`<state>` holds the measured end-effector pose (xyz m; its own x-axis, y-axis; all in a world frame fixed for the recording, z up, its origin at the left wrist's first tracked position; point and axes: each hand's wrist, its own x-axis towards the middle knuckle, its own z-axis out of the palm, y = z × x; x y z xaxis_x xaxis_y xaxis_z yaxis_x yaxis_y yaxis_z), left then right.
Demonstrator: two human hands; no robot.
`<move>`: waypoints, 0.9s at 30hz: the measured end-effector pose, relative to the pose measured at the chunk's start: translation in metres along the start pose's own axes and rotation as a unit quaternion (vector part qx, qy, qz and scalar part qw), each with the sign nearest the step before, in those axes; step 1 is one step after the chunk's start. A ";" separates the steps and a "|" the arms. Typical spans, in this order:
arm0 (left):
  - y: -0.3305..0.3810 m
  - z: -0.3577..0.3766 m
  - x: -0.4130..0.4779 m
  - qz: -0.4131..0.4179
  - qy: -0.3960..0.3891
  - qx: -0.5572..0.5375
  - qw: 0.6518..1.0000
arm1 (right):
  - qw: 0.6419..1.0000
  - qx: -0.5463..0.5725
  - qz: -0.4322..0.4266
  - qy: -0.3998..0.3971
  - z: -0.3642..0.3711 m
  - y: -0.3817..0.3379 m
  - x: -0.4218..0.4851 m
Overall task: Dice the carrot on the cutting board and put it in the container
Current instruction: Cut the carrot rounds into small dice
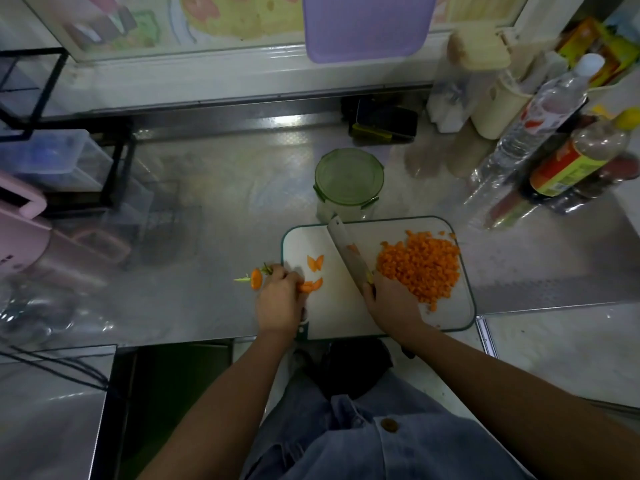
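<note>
Gripping knife (348,252), right hand (389,299); left hand (280,299) holding carrot (310,285).

1. The scene is dim overall. Daylight comes from the window (242,26) at the top, which looks washed out and hazy.
2. A bright glare streak lies on the steel counter (207,209) just below the sill. The rest of the metal gives soft grey reflections.
3. The cutting board (332,306) and diced carrot (422,265) are the sharpest, brightest area, and the knife (349,254) shows a dull sheen.
4. The left hand (278,296), curled on a carrot piece (310,285), and the right hand (391,299), gripping the knife, look dark and underexposed.
5. Wide-angle distortion curves the edges, where the bottles (540,123) and pink appliance (20,230) are smeared and out of focus.
</note>
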<state>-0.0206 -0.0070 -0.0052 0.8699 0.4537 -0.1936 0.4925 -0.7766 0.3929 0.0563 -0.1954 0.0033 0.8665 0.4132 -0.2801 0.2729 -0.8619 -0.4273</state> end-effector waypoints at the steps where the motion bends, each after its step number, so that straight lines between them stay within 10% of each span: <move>1: -0.001 0.000 0.000 0.005 0.004 0.001 1.000 | 1.000 0.000 0.000 0.001 0.000 0.000 0.000; 27: -0.009 -0.006 0.004 0.106 -0.046 0.100 0.988 | 1.000 0.012 0.007 -0.007 -0.003 -0.001 -0.002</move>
<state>-0.0216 0.0049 -0.0045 0.9481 0.2376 -0.2113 0.2874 -0.9248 0.2495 0.0555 -0.1968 0.0071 0.8641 0.4054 -0.2984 0.2502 -0.8603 -0.4442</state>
